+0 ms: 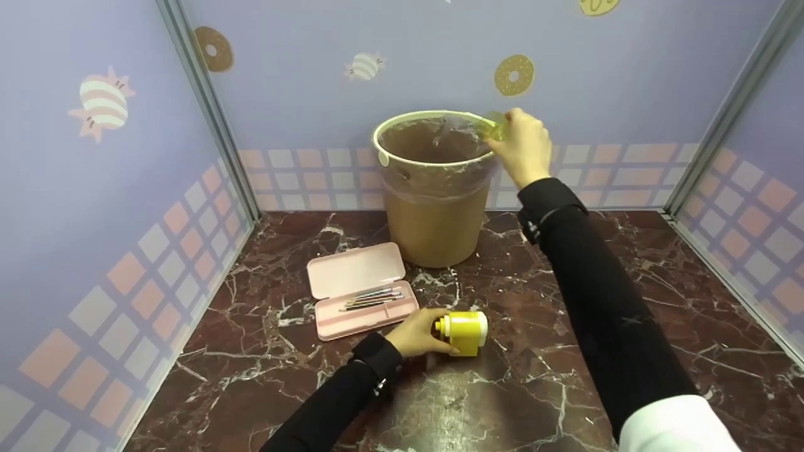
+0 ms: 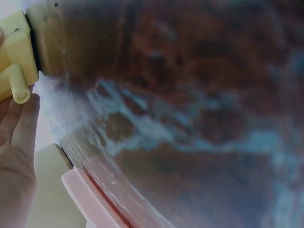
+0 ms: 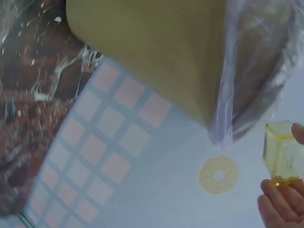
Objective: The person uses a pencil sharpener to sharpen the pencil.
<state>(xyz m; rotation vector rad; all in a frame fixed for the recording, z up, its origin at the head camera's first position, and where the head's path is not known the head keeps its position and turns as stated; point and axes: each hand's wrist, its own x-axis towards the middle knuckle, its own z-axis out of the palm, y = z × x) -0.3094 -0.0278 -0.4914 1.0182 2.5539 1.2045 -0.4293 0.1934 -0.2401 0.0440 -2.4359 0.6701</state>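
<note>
My left hand [image 1: 419,333] holds a yellow hand-crank pencil sharpener [image 1: 465,333] low over the table, fingers on one side and thumb on the other. In the left wrist view the sharpener's crank knob [image 2: 20,90] sticks out beside my fingers. Raised to the right side of the bin's rim, my right hand [image 1: 527,147] pinches a small see-through yellow shavings box [image 3: 283,152] between thumb and fingers. The brown waste bin [image 1: 436,220] has a pale rim and a clear plastic liner [image 3: 227,80] folded over it.
An open pink pencil case [image 1: 356,271] lies left of the bin, several pencils [image 1: 375,299] in its lower half. The dark marbled table [image 1: 565,389] meets patterned walls [image 1: 628,94] at the back and both sides.
</note>
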